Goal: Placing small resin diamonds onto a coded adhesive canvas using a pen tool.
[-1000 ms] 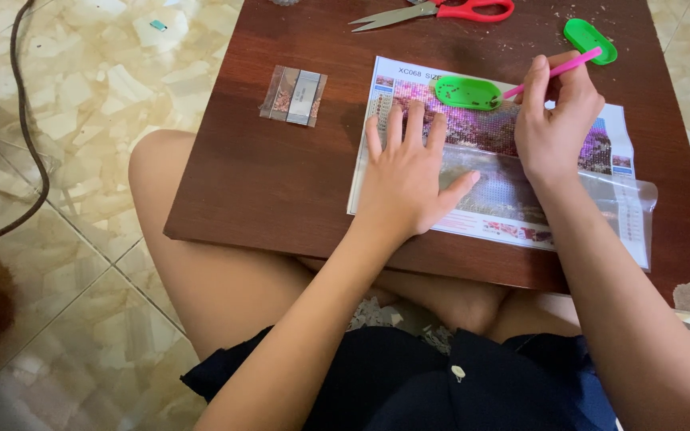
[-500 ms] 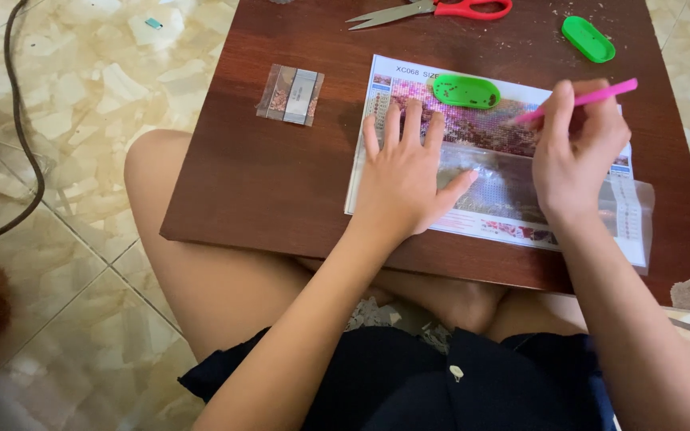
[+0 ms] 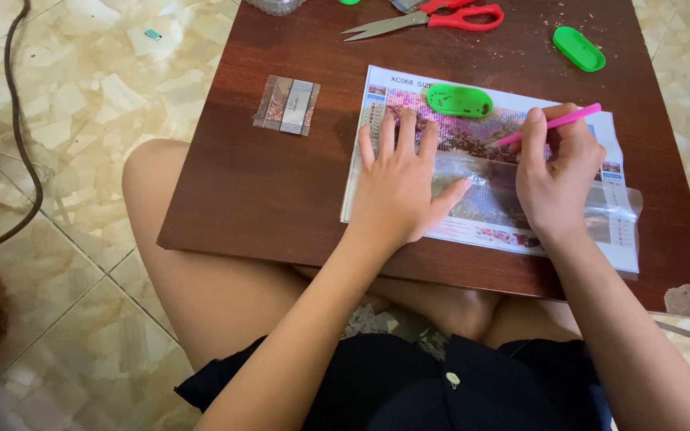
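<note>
A diamond-painting canvas [image 3: 481, 132] with a pink and purple picture lies on a small brown wooden table [image 3: 281, 183] over my lap. My left hand [image 3: 401, 187] lies flat on the canvas's left part, fingers spread, pressing it down. My right hand [image 3: 557, 175] holds a pink applicator pen [image 3: 549, 125], whose tip touches the canvas near the middle. A green oval bead tray [image 3: 459, 100] with a few small beads sits on the canvas's upper edge, just beyond my left fingertips. A clear plastic film [image 3: 616, 203] covers the lower right part of the canvas.
Red-handled scissors [image 3: 433, 17] lie at the table's far edge. A second green oval tray [image 3: 578, 48] sits at the far right. Small clear bead packets [image 3: 287, 104] rest left of the canvas. A dark cable [image 3: 21, 120] runs over the tiled floor at left.
My right hand carried the pen from the green bead tray over to the right, then down and left onto the canvas. The left hand stayed flat. The view shifted slightly.
</note>
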